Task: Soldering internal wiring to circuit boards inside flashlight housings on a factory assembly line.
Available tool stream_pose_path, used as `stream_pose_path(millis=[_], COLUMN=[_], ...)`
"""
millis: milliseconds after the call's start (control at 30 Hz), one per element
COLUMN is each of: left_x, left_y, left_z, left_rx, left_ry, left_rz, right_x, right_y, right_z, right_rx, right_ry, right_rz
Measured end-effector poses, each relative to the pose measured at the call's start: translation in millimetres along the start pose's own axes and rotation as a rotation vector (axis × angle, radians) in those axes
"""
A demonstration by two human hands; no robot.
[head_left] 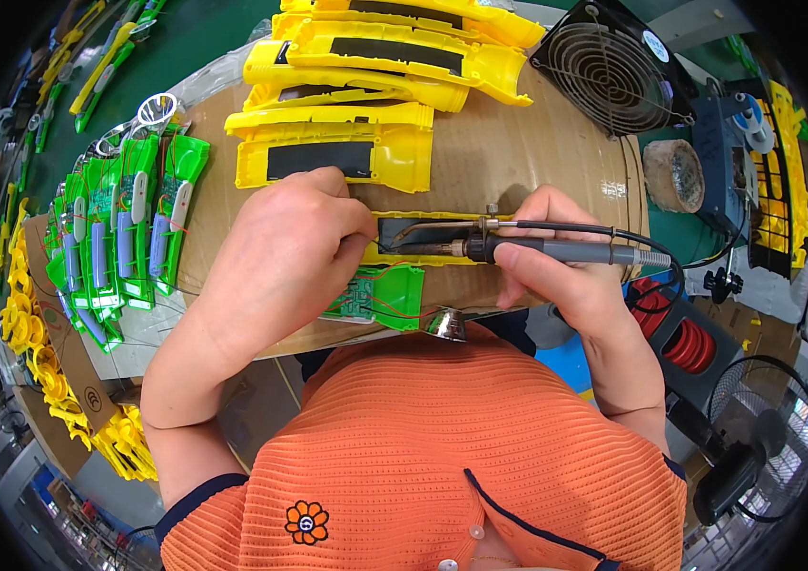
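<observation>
My right hand is closed around a grey-and-black soldering iron with a thin metal solder-feed tube along its top. The iron's tip points left, over a yellow plastic housing half with a black panel inside. My left hand is pinched at that housing's left end, and what its fingertips hold is hidden. Just below the housing lies a green flashlight half with a circuit board and red wires. A silver reflector cup sits at its right end; my left hand covers its left part.
Several yellow housing halves are stacked at the back of the cardboard-covered table. Green halves with blue batteries stand in a row at left. At right are a black fan, a tape roll and a blue box.
</observation>
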State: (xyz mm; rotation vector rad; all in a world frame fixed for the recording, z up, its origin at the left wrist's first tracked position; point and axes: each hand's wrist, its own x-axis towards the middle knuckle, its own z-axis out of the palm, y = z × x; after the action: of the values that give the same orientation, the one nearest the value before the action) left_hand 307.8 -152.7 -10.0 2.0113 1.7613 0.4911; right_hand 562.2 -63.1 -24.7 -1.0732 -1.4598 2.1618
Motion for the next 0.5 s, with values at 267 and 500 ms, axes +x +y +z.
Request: stream_pose_path(millis=[267,500], left_x=[1.0,3.8], left_y=[-0.1,7.3], left_z=[-1.6,-1.1], left_rx=[0.012,0.021], left_ry=[-0.017,-0.003], left_rz=[-0.001,-0.007], right_x=[-1.5,-12.9], right_y=[5.2,15.0], right_z=[-8.1,-20.0], right_rx=[0.116,0.265], right_ry=[0.018,0.077], right_rz=[-0.075,-0.233])
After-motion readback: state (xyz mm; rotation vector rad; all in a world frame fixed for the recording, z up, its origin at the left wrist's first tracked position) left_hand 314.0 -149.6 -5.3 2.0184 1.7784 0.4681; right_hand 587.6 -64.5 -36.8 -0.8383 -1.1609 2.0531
